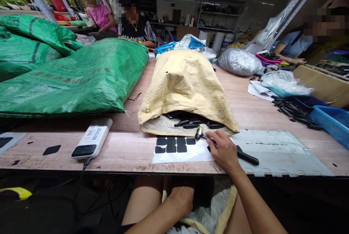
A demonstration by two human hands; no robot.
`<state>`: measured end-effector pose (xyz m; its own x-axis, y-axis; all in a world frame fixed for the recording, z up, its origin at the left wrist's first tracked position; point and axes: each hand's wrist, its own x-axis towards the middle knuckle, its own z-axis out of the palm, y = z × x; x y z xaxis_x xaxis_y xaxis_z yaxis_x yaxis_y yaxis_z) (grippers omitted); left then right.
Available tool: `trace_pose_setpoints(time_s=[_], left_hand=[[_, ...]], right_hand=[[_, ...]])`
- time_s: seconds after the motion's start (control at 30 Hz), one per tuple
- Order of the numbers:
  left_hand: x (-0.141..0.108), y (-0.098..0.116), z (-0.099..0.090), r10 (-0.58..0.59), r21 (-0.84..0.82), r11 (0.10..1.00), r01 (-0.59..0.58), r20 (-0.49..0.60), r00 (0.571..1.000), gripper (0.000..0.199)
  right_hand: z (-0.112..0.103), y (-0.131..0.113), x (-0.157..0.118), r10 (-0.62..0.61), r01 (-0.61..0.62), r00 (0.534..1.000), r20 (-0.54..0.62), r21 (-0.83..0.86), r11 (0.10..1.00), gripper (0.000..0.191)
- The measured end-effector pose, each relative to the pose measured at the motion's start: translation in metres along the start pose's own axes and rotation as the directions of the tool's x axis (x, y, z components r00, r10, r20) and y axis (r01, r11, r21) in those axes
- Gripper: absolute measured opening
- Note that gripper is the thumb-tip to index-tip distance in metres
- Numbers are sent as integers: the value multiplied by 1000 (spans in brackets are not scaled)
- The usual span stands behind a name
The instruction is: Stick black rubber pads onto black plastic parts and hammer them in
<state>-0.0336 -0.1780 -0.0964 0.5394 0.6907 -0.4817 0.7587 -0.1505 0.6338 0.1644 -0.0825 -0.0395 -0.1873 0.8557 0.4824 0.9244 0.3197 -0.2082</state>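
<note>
My right hand [224, 149] is closed on a small hammer [199, 133] with a metal head and a black handle. The head is near the open mouth of a yellow woven sack [185, 81], where several black tool-like pieces [192, 123] lie. Just left of this hand is a white sheet [193, 154] with rows of black rounded squares [171, 144]. My left hand [183, 197] hangs below the table edge, between my legs above an open bag [209, 212]; its fingers are hidden in shadow.
Green sacks [81, 77] fill the left of the table [128, 157], behind a white power bank [92, 139] with a cable. At right are a grey mat [275, 150], black parts [296, 112] and a blue basket [331, 121]. People sit at the far side and right.
</note>
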Motion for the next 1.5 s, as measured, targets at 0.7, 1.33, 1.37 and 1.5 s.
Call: trace_pose_setpoints(time_s=[0.7,1.33,1.37,1.5], left_hand=[[53,12,-173,353,391,917,-80,-700,621,13],[11,-7,-125,349,108,926,-361,-607,714,15],[11,-8,-126,344,100,927,-361,-608,715,15],[10,-7,-127,327,68,928,-366,-619,715,12]], right_hand=[[0,0,1,25,-25,1000,0,33,999,22],[-4,-7,-1,-92,66,988,-126,-195,979,26],[-7,-9,-2,-103,75,985,-138,-190,979,27],[-28,-21,-8,-74,69,990,-121,-41,997,36]])
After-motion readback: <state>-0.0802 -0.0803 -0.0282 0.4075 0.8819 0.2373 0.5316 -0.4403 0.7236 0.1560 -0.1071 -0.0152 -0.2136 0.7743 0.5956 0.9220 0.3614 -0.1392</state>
